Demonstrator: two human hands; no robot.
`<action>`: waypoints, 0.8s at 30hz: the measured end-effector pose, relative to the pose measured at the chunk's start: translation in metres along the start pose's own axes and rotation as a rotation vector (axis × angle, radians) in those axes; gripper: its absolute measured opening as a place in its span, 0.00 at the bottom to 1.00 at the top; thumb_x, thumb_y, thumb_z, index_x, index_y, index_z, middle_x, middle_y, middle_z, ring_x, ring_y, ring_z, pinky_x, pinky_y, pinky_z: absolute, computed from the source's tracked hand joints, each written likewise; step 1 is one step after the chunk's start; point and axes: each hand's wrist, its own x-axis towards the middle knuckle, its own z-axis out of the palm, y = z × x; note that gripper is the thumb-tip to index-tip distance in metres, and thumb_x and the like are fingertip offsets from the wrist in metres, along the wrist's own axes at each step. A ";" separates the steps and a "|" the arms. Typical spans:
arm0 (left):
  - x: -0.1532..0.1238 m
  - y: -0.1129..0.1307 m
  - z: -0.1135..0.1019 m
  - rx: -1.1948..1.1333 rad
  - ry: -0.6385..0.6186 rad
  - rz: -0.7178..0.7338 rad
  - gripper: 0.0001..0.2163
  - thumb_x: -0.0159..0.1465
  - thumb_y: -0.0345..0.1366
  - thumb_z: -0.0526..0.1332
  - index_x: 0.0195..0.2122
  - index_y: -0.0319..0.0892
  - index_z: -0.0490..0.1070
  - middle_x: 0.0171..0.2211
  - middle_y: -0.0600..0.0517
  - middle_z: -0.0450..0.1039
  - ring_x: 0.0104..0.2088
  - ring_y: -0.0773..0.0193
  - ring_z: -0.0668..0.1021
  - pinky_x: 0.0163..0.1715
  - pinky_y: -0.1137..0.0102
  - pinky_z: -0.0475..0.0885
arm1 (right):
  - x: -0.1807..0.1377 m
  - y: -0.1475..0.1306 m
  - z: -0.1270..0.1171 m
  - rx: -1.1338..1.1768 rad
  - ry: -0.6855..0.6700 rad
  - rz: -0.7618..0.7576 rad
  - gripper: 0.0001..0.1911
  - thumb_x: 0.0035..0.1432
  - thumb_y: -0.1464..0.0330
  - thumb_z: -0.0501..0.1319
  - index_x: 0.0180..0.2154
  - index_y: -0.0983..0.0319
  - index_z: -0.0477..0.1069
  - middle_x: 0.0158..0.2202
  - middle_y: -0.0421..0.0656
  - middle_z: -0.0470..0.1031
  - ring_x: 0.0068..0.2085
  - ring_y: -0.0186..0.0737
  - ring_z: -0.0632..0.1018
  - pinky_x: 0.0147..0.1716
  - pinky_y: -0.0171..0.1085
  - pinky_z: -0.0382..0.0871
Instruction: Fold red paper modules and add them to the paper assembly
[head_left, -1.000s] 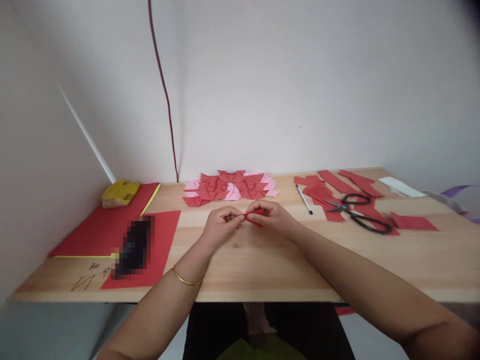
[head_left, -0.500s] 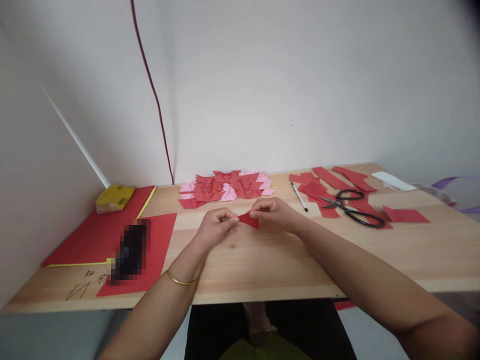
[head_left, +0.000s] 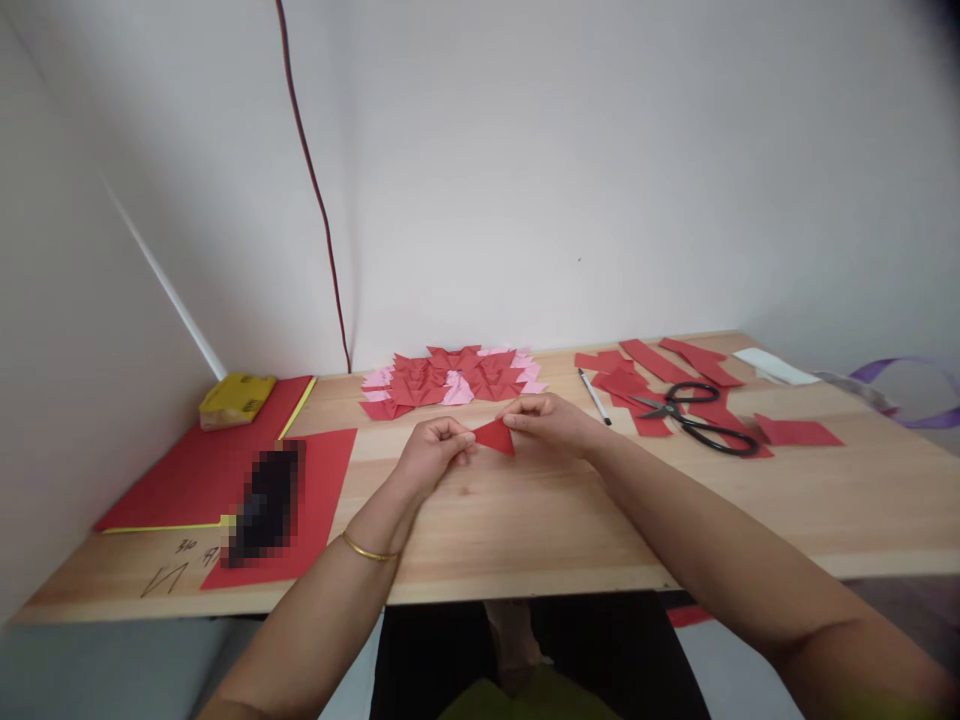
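Observation:
A small red paper triangle (head_left: 495, 437) is held between both hands just above the wooden table (head_left: 570, 520). My left hand (head_left: 433, 455), a gold bangle on its wrist, pinches the triangle's left corner with fingers curled. My right hand (head_left: 551, 422) pinches its upper right corner. Just behind the hands lies a cluster of folded red and pink paper pieces (head_left: 452, 378).
Red paper strips (head_left: 652, 370), black scissors (head_left: 697, 412) and a pen (head_left: 594, 395) lie to the right. On the left are red paper sheets (head_left: 202, 465), a yellow packet (head_left: 236, 397) and a blurred dark object (head_left: 264, 503). A red cord (head_left: 315, 200) hangs down the wall corner.
The red paper, bunched between the fingertips a second ago, now shows as a flat triangle. Both hands stayed at the same spot over the table.

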 end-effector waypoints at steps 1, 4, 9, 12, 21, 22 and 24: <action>0.000 0.000 0.000 -0.007 0.016 0.005 0.10 0.50 0.37 0.67 0.23 0.36 0.69 0.20 0.52 0.72 0.17 0.73 0.68 0.21 0.75 0.62 | 0.000 0.000 0.001 0.010 0.029 0.015 0.14 0.53 0.58 0.60 0.33 0.63 0.75 0.33 0.41 0.76 0.33 0.35 0.73 0.35 0.34 0.64; 0.001 -0.001 0.000 -0.014 0.032 0.025 0.10 0.50 0.38 0.67 0.23 0.36 0.69 0.21 0.52 0.72 0.18 0.73 0.68 0.23 0.75 0.63 | 0.000 -0.002 0.005 0.027 0.053 0.000 0.14 0.52 0.58 0.61 0.28 0.64 0.73 0.28 0.40 0.73 0.29 0.32 0.70 0.31 0.32 0.62; 0.001 0.000 -0.004 0.095 -0.018 0.016 0.10 0.52 0.39 0.65 0.23 0.37 0.71 0.21 0.51 0.72 0.21 0.70 0.69 0.25 0.73 0.64 | -0.002 -0.011 0.006 -0.007 0.067 -0.039 0.14 0.53 0.60 0.60 0.23 0.64 0.71 0.26 0.40 0.72 0.28 0.32 0.68 0.29 0.32 0.60; 0.000 0.003 -0.003 0.267 -0.012 0.020 0.10 0.52 0.40 0.65 0.28 0.37 0.74 0.26 0.49 0.75 0.25 0.67 0.72 0.28 0.72 0.65 | -0.002 -0.012 0.004 -0.083 0.062 -0.021 0.13 0.53 0.62 0.59 0.23 0.64 0.70 0.25 0.41 0.71 0.28 0.33 0.69 0.29 0.32 0.61; 0.001 0.006 0.011 0.641 -0.016 0.286 0.09 0.59 0.37 0.56 0.26 0.39 0.71 0.25 0.53 0.71 0.27 0.68 0.70 0.29 0.73 0.63 | 0.005 -0.006 0.019 -0.283 0.007 -0.059 0.09 0.52 0.66 0.57 0.26 0.64 0.72 0.25 0.40 0.71 0.27 0.32 0.69 0.27 0.31 0.60; 0.001 0.005 0.010 0.643 -0.002 0.303 0.09 0.59 0.37 0.56 0.27 0.39 0.71 0.25 0.53 0.71 0.27 0.67 0.70 0.29 0.73 0.63 | 0.005 -0.006 0.020 -0.286 -0.001 -0.053 0.09 0.53 0.66 0.57 0.26 0.64 0.71 0.24 0.40 0.71 0.27 0.32 0.68 0.27 0.31 0.60; 0.000 0.003 0.009 0.626 0.020 0.308 0.09 0.59 0.38 0.56 0.27 0.39 0.72 0.25 0.53 0.71 0.27 0.67 0.70 0.29 0.73 0.63 | 0.003 -0.007 0.020 -0.291 -0.021 -0.046 0.09 0.53 0.66 0.56 0.27 0.64 0.71 0.23 0.39 0.70 0.26 0.32 0.68 0.26 0.31 0.59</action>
